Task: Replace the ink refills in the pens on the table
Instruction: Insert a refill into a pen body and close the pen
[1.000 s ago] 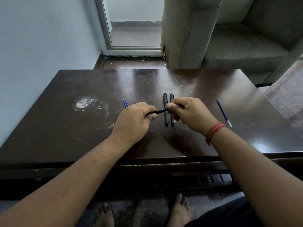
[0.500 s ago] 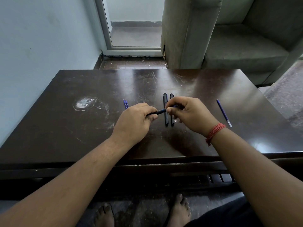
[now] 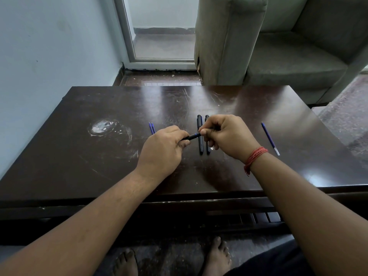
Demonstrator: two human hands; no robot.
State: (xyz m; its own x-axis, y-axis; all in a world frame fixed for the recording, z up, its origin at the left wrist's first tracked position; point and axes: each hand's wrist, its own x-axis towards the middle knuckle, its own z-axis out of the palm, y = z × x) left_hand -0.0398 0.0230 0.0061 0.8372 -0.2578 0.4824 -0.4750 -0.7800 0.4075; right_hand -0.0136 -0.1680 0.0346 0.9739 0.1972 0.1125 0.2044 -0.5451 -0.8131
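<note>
Pen [image 3: 191, 136] held crosswise, tip end right

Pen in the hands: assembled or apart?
Cannot tell. Left hand and right hand grip the pen by its ends; only a short black stretch with a blue band shows.

A dark scratched table [image 3: 249, 108] bore two black pens [image 3: 200, 142] side by side, a pair of blue refills [image 3: 152, 128] left, one refill [image 3: 270, 138] right.
</note>
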